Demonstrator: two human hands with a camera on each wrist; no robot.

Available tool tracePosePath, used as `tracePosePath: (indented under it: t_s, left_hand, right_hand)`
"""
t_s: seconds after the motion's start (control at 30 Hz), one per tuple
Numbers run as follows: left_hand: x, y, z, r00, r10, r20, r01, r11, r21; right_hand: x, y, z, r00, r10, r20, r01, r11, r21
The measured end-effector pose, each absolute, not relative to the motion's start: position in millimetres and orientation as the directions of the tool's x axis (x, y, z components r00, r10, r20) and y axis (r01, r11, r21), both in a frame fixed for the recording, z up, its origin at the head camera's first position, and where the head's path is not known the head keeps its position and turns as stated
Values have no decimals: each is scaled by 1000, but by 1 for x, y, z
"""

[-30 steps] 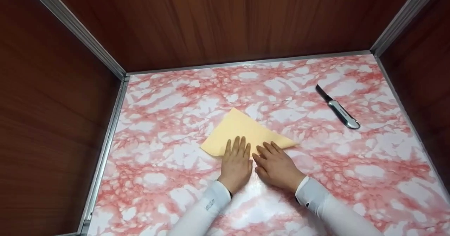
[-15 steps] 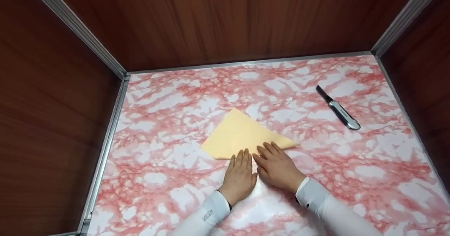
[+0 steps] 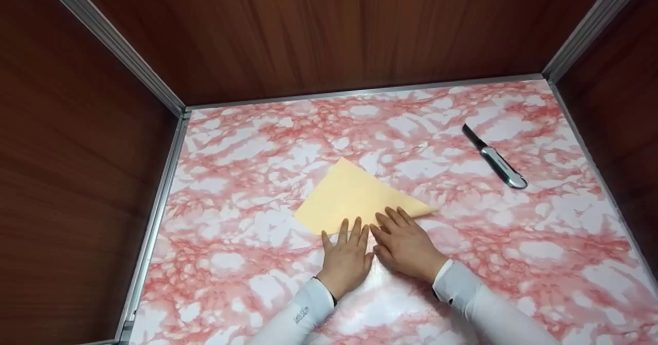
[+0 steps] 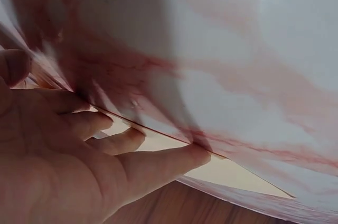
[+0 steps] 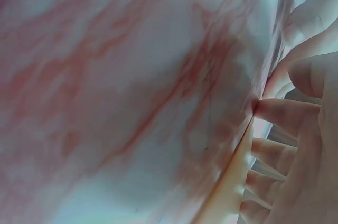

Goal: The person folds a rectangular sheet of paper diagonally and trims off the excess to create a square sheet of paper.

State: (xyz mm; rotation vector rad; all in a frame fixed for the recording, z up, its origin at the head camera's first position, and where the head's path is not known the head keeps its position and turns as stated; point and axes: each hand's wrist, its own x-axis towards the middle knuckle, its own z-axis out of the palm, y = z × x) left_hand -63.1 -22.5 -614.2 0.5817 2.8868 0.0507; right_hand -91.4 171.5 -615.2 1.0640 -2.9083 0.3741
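A pale yellow sheet of paper (image 3: 349,193), folded into a rough triangle, lies flat in the middle of the table. Its near edge runs under the fingers of both hands. My left hand (image 3: 344,260) is spread, its fingertips touching that near edge left of centre. With fingers extended, my right hand (image 3: 408,244) rests on the edge right of centre, close beside the left. In the left wrist view the left hand (image 4: 105,150) reaches along the yellow paper (image 4: 237,174). The right wrist view shows the right hand's fingertips (image 5: 264,152) on the paper (image 5: 224,195).
A utility knife (image 3: 496,160) with a dark blade and silver-black handle lies at the right of the pink-and-white marbled table (image 3: 231,283). Brown wood-grain panels (image 3: 308,36) with metal edging stand at the back and both sides.
My left hand has drawn back from the paper's face to its near edge, and its fingers have spread. The right hand and the paper look nearly unmoved.
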Motion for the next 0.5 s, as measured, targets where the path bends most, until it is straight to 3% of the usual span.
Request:
tracePosePath:
  t_s: [0.5]
  left_hand:
    - [-63,-22,-612,-913,375,-163,367,927,80]
  right_hand:
    - [-86,172,-618,-760,-632,149,-649,738,-182]
